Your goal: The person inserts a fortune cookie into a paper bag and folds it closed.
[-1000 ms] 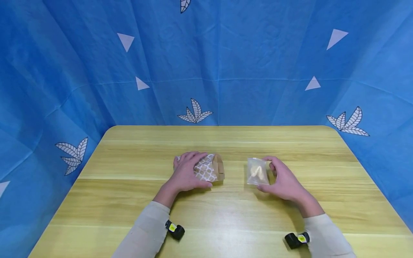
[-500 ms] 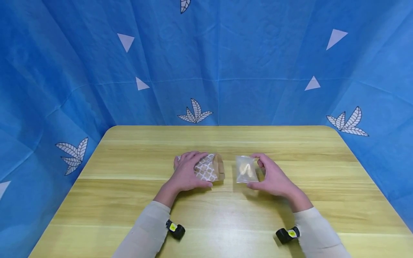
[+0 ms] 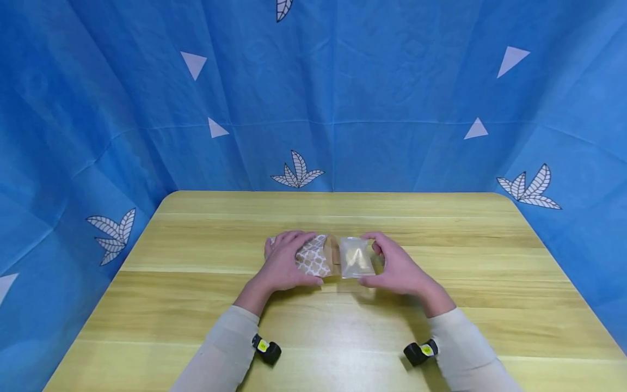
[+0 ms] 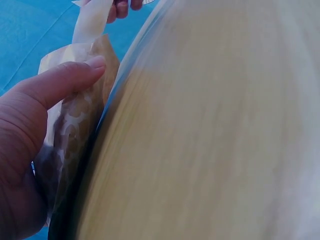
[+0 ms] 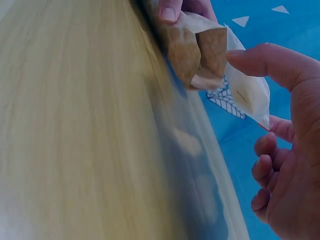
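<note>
A small clear packet (image 3: 356, 257) is pinched at its right-hand end by the right hand (image 3: 398, 267), thumb (image 5: 270, 62) on the near side and a fingertip on the far edge, the remaining fingers loosely curled behind it as the right wrist view shows; the grip is closed only lightly, and nothing else is held by that hand. The packet's left end is held at the open brown mouth of a patterned paper bag (image 3: 320, 255), touching it or just inside, though how far in cannot be told. The bag lies on its side near the middle of the table (image 3: 196, 305) and is held down by the left hand (image 3: 284, 261), thumb (image 4: 65, 80) pressed along its near side and fingers curled over the top; this grip is closed on the bag. A pale item is visible inside the packet; it is judged light, and its film thin, slippery and easily crumpled, so a hold at the sealed end is thought safest; the bag is judged soft and liable to collapse, best held just behind its mouth. A blue patterned cloth (image 3: 392, 98) hangs behind the table.
</note>
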